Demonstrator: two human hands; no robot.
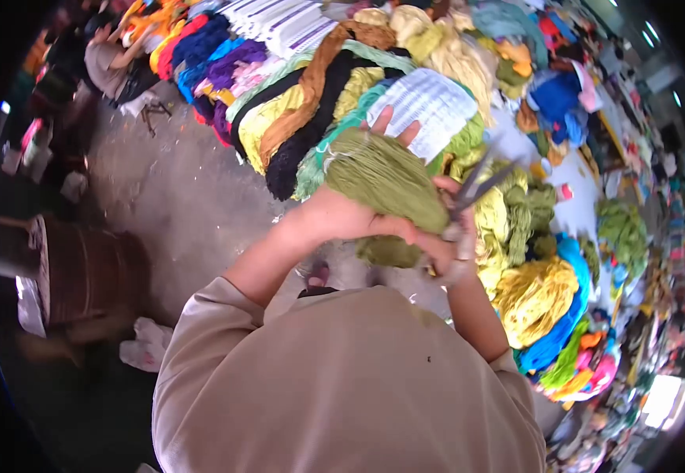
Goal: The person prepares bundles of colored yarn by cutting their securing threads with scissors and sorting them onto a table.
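Observation:
A thick skein of olive-green yarn point(382, 173) is held up in front of my chest. My left hand point(338, 214) is wrapped round it from below, with fingertips showing beyond its far side. In my right hand point(454, 246) is a pair of dark scissors point(480, 188), blades pointing up and away to the right, blurred by motion. The right fingers also touch the near end of the skein. Part of the yarn hangs below my hands. Just past the skein, a white sheet with rows of grey marks point(430, 106) lies on the yarn pile.
Heaped skeins surround me: yellow and black ones point(283, 130) ahead, a golden yellow bundle point(538, 299) at right, and a blue one point(556, 102) farther off. A brown drum point(90, 272) stands at left on the concrete floor point(177, 197). Another person point(114, 63) sits at far left.

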